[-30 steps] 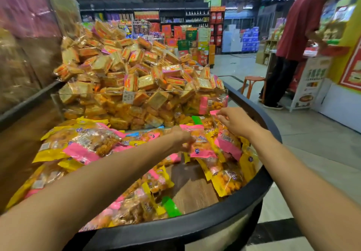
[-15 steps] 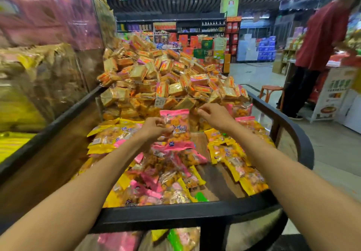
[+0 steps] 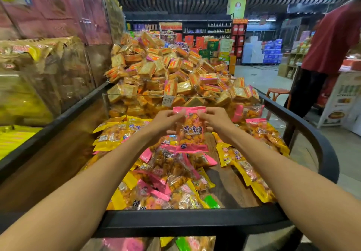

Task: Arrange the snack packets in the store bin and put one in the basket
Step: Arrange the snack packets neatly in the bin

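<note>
Your left hand (image 3: 166, 120) and right hand (image 3: 214, 119) pinch one pink packet (image 3: 191, 131) above the bin (image 3: 195, 221); the pile is untidy and no basket is visible

Held packet (image 3: 190, 131): glossy clear plastic film w/ pink matt-looking ends, crinkled; loose packets (image 3: 172, 174) in the bin same shiny film, yellow or pink. Bin rim (image 3: 187, 222): smooth black, semi-matt, prob. metal; floor of bin (image 3: 232, 190) dark wood grain. Divider (image 3: 136, 102): clear glossy acrylic or glass.

Bare wood floor (image 3: 232, 190) open between packet heaps (image 3: 172, 174); clear divider (image 3: 136, 102) blocks beyond.
</note>
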Action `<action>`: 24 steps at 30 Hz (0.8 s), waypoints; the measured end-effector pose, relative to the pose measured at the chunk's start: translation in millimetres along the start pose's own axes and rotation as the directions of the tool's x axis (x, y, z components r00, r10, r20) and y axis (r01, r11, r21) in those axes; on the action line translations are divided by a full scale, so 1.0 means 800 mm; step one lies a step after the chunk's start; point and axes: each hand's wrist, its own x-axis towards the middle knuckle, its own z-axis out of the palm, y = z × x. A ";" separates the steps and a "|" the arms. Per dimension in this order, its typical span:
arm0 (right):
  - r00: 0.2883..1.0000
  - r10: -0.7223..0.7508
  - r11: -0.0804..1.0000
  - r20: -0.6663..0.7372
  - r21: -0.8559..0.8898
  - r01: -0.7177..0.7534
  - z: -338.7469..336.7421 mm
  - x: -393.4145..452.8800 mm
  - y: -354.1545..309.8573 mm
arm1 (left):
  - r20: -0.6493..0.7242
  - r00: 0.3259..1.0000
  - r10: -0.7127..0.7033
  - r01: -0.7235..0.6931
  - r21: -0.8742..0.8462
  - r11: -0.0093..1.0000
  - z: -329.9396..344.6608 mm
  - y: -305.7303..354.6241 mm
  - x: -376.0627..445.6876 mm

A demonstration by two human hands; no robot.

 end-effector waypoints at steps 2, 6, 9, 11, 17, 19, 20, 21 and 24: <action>0.999 -0.002 1.000 0.046 0.001 0.002 0.005 -0.001 0.001 | -0.054 0.998 0.016 -0.019 -0.053 0.998 -0.004 0.000 0.001; 0.992 -0.018 1.000 0.121 -0.004 0.019 0.008 -0.006 0.000 | -0.140 0.990 0.029 -0.032 -0.017 0.999 -0.007 -0.003 0.000; 0.991 -0.062 0.998 0.118 -0.017 0.064 0.008 -0.010 -0.002 | -0.139 0.990 0.024 -0.027 -0.021 0.999 -0.005 -0.003 -0.002; 0.993 -0.082 0.996 0.087 -0.027 0.085 0.007 -0.009 0.000 | -0.116 0.993 0.025 -0.029 -0.030 0.999 -0.005 -0.002 -0.002; 0.986 0.030 0.999 0.166 0.014 -0.033 0.005 -0.009 -0.005 | -0.200 0.979 0.048 -0.056 -0.037 0.998 -0.010 -0.007 0.006; 0.922 0.147 0.989 0.358 -0.029 -0.147 0.006 -0.016 -0.010 | -0.271 0.961 0.058 -0.079 -0.070 0.994 -0.014 -0.006 0.005; 0.874 0.193 0.981 0.446 -0.080 -0.175 0.008 -0.020 -0.012 | -0.300 0.952 0.058 -0.091 -0.097 0.991 -0.015 -0.005 0.005; 0.835 0.222 0.975 0.504 -0.123 -0.185 0.009 -0.021 -0.010 | -0.323 0.945 0.059 -0.103 -0.122 0.987 -0.017 -0.003 0.004; 0.821 0.246 0.969 0.515 -0.161 -0.190 0.014 -0.028 -0.012 | -0.356 0.933 0.053 -0.112 -0.147 0.983 -0.022 -0.002 0.006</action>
